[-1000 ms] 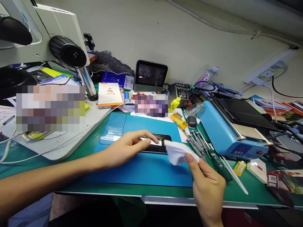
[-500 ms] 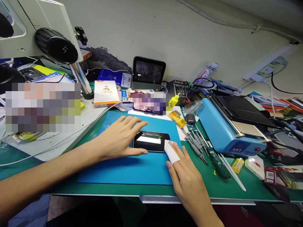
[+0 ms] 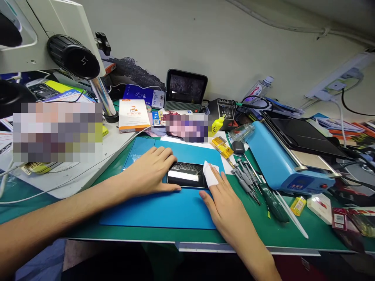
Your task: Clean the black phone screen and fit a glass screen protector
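A black phone (image 3: pixel 186 175) lies screen-up on the blue work mat (image 3: pixel 164 207). My left hand (image 3: pixel 150 171) lies flat over the phone's left end, fingers stretched along its edges, holding it still. My right hand (image 3: pixel 227 208) presses a small white cloth (image 3: pixel 210 173) down on the phone's right end with its extended fingers. The right end of the phone is hidden under the cloth.
A row of screwdrivers (image 3: pixel 249 181) lies right of the mat, beside a blue machine (image 3: pixel 281 162). A microscope (image 3: pixel 58 50) stands at the left on a white base. A small screen (image 3: pixel 185 89), boxes and a yellow bottle (image 3: pixel 216 125) crowd the back. The green table mat (image 3: pixel 263 230) extends to the front edge.
My right hand brought the white cloth down from mid-air onto the phone's right end and slid it slightly further up. My left hand shifted from the screen to the phone's left end.
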